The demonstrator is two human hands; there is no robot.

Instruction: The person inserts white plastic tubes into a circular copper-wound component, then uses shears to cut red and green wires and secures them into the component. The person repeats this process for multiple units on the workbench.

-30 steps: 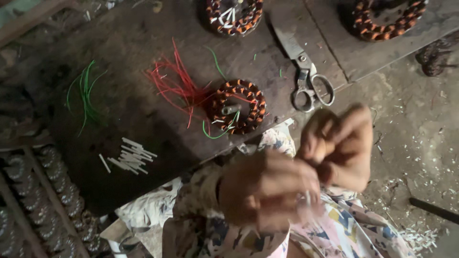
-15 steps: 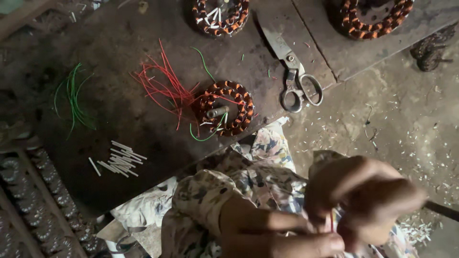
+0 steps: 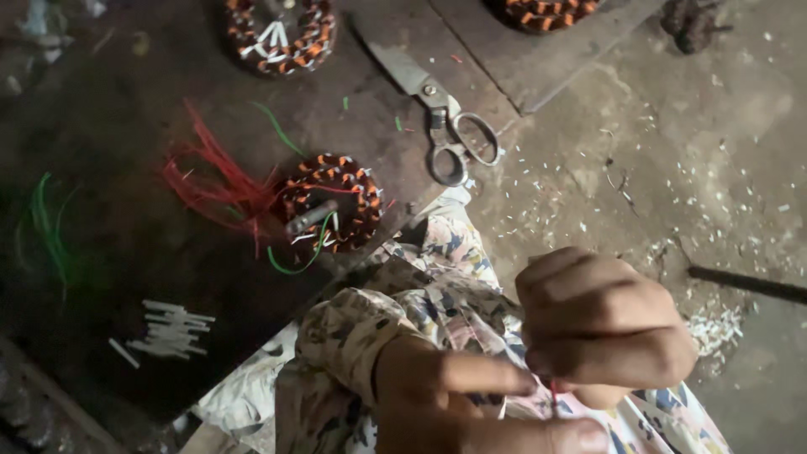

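My left hand and my right hand meet low in the view, close to the camera. Together they pinch a thin red wire between their fingertips. My left sleeve is a patterned cloth. Beyond the hands, on the dark workboard, lies a round copper-wound coil with red wires trailing left and a green wire under it.
Large metal scissors lie on the board's right part. Two more wound coils sit at the top edge. White sleeve pieces lie at the lower left, green wires at the left. White scraps litter the concrete floor.
My hands have dropped lower and to the right in the view, staying together on the red wire. The camera has moved closer, so the board and the coil look larger.
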